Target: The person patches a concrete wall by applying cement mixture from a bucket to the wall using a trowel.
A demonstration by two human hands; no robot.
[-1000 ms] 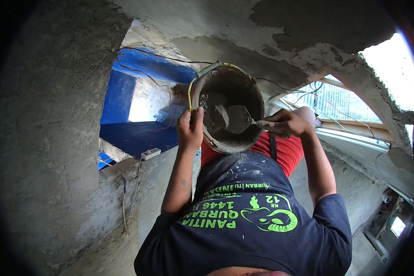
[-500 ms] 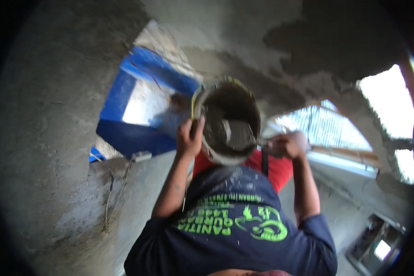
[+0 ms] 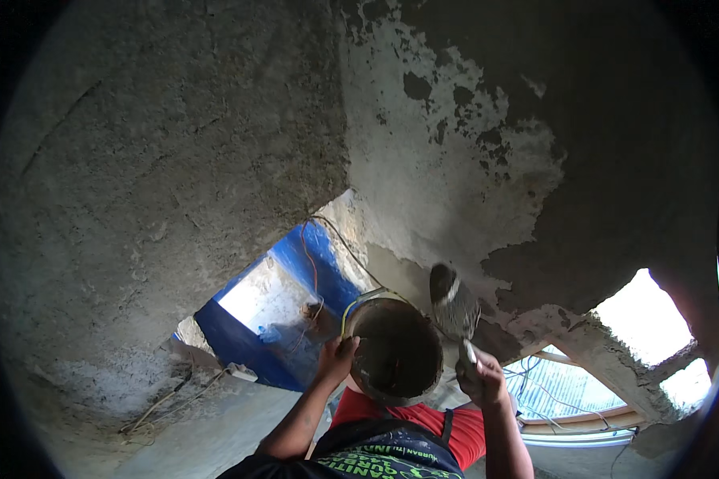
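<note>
My left hand is closed on the left rim of a mortar-caked bucket, which hangs tilted in front of my red trousers. Dark wet mortar coats its inside; how much it holds is hard to make out. To the right of the bucket, my right hand grips the pale handle of a trowel. The trowel's blade points up toward the wall, with a dark lump of mortar near its tip.
Ahead rises a wall, part pale and part coated in dark plaster. A rough grey wall fills the left. Beyond a cable is a blue-framed opening. At right are a window opening and a bright gap.
The trowel has come out of the bucket and up beside it, carrying mortar. My view has tilted up, so more wall shows. My left hand still grips the bucket.
</note>
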